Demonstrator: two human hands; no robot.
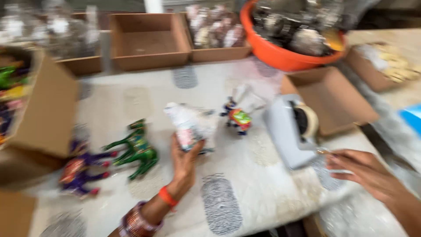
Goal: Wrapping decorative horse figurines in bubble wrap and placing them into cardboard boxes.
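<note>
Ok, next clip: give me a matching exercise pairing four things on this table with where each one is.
Things:
1. green painted animal figurine
2. grey tape dispenser
3. orange plastic bowl
4. white wrapped figurine

Places:
A. far edge of the table, upper right
B. held in the left hand
C. lying left of the left hand
D. by the right hand

Pairs: 1-C, 2-D, 3-A, 4-B

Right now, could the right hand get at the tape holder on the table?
Probably yes. The right hand sits just beside the grey tape holder, fingertips close to its near corner, with only bare tablecloth between them. The picture is blurred, so actual contact is unclear.
</note>
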